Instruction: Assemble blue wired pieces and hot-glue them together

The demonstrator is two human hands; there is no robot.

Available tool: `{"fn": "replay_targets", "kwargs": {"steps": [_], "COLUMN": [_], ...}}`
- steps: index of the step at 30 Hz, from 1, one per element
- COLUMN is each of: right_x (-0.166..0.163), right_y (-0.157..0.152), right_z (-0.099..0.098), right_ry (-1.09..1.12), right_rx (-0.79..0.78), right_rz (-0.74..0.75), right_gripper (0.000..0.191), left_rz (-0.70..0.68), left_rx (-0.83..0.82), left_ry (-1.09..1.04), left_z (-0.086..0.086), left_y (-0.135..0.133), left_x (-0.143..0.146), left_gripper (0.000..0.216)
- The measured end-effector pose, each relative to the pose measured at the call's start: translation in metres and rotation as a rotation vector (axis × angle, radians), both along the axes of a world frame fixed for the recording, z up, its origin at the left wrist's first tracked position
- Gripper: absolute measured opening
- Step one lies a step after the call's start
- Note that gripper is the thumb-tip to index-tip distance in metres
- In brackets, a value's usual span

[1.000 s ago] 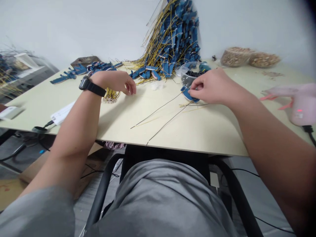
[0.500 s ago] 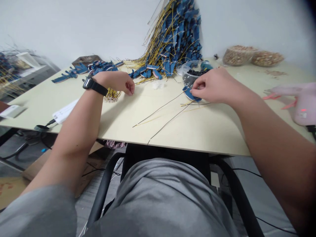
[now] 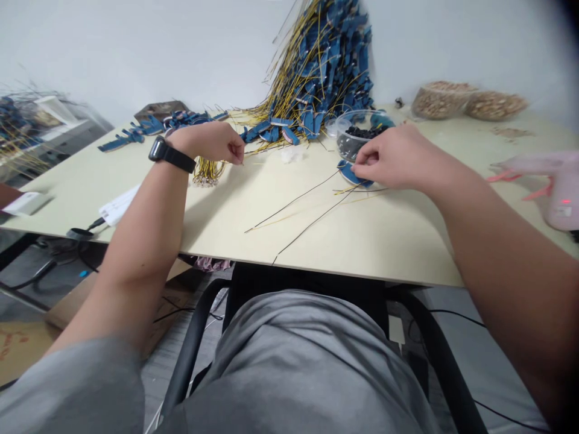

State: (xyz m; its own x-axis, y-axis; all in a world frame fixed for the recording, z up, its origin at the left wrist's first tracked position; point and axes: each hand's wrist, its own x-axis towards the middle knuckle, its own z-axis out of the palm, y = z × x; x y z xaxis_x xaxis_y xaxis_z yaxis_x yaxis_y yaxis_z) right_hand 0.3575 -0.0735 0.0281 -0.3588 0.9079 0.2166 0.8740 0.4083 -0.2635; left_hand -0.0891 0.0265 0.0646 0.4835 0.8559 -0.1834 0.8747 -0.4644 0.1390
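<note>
Clerk: Entries, left side of desk (image 3: 226, 217)?
Checker: Left hand (image 3: 212, 140), black watch (image 3: 169, 155) at wrist; fingers curled, tips pinched shut just above bundle of yellow wires (image 3: 205, 172). Contents of pinch too small to tell.
Clerk: Middle?
Checker: Two thin black wires (image 3: 294, 202), flat on desk, running toward blue piece (image 3: 350, 176).
Clerk: Right?
Checker: Right hand (image 3: 398, 158), fingertips clamped on blue piece, which lies on desk just in front of clear tub (image 3: 357, 135). Pink glue gun (image 3: 554, 187) at far right, well apart.
</note>
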Motion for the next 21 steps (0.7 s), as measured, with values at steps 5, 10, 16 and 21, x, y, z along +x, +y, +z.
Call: {"fn": "replay_targets", "kwargs": {"steps": [5,10,16,21], "right_x": [-0.002,-0.004,0.0,-0.006], "right_y": [-0.003,-0.005,0.001,-0.005], "right_z": [0.001,0.002,-0.003,0.003], "right_ry": [0.006,-0.035,0.002,-0.042], "right_rx": [-0.011,-0.032,-0.008,-0.031], "right_rz": [-0.021,-0.038,0.002,-0.022], "right_gripper": [0.043,0.036,0.036,0.032], "left_rz": [-0.005,-0.029,-0.142,-0.137], "left_rx": [-0.051,-0.058,-0.081,-0.063], "left_ry": [-0.008,-0.043,-0.028,-0.035], "left_z": [0.006,0.0,-0.009,-0.009], "left_y": [-0.004,0.003,0.013,0.014], "left_x": [0.002,-0.002,-0.004,-0.007], "left_gripper": [0.086,0.067,0.036,0.033]}}
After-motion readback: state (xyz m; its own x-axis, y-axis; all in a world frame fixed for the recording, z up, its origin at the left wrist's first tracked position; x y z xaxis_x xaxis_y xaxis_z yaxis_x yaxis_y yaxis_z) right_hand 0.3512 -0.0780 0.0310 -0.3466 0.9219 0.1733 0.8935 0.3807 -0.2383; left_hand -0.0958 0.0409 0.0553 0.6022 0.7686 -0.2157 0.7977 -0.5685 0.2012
